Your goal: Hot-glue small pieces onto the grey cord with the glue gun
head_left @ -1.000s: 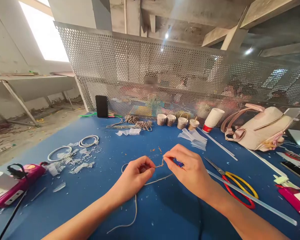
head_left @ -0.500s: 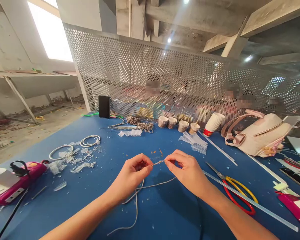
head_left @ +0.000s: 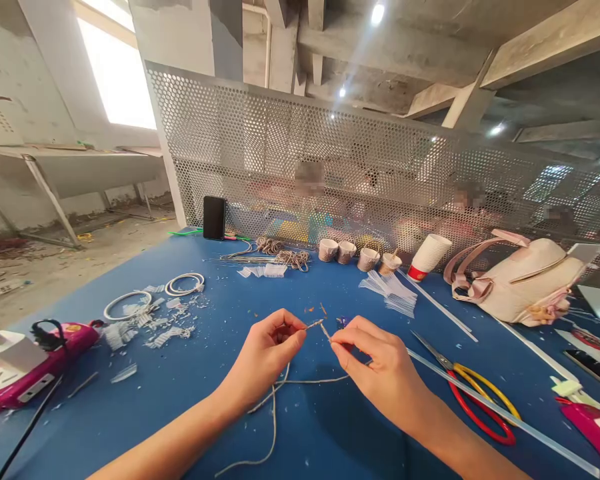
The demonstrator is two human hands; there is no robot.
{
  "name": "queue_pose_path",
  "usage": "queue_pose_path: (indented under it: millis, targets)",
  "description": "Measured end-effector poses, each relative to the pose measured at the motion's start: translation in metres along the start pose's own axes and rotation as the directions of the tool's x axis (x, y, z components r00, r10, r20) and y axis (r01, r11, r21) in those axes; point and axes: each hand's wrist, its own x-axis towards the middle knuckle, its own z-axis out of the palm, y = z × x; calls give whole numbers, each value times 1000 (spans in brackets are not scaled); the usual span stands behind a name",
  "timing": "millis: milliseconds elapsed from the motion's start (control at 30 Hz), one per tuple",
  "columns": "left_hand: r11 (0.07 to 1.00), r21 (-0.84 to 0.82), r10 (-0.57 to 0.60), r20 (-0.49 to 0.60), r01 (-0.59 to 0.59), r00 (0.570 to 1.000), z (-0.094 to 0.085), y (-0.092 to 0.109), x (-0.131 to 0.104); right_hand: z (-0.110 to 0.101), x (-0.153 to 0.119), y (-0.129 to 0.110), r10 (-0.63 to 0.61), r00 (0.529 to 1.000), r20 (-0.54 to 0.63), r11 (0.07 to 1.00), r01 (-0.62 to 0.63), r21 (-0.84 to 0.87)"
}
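In the middle of the head view, my left hand (head_left: 273, 347) pinches a thin grey-beige cord (head_left: 314, 325) between thumb and forefinger, and a short twisted end sticks out to the right. My right hand (head_left: 375, 357) is closed in a pinch on another stretch of cord (head_left: 326, 332), which slants up to meet that end. The two pieces touch or nearly touch at a bent point between the hands. Loose cord (head_left: 274, 427) trails below onto the blue table (head_left: 300, 453) and crosses itself there. The fingertips partly hide the cord.
Red-and-yellow-handled scissors (head_left: 473, 390) and a clear glue stick (head_left: 520, 413) lie right. Paper cups (head_left: 329, 250), a cup stack (head_left: 430, 257), plastic strips (head_left: 391, 293) and a bag (head_left: 525, 283) stand behind. At left are white rings (head_left: 129, 307), scraps and a power strip (head_left: 40, 370).
The cord between my hands was nearly straight and now bends at a point. My right hand has moved slightly down. The view has tilted up a little.
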Motion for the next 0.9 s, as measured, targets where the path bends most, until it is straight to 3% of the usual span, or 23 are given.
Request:
queue_pose_path:
  millis: [200,400,700,900]
  targets:
    - [992,122,34,-18,-31,999,3,1,-1,-6,7,-4,-88,995,-35,996,87,-27]
    - [975,206,84,20,-86,996,1,2,-1,-6,21,-2,-46,998,-47,999,46,15]
    - [992,94,69,156,-84,985,-4,6,-3,4,23,11,75,997,27,989,-78,122]
    - [998,17,64,62,-65,996,-5,6,-2,11,13,9,81,996,39,993,-84,88]
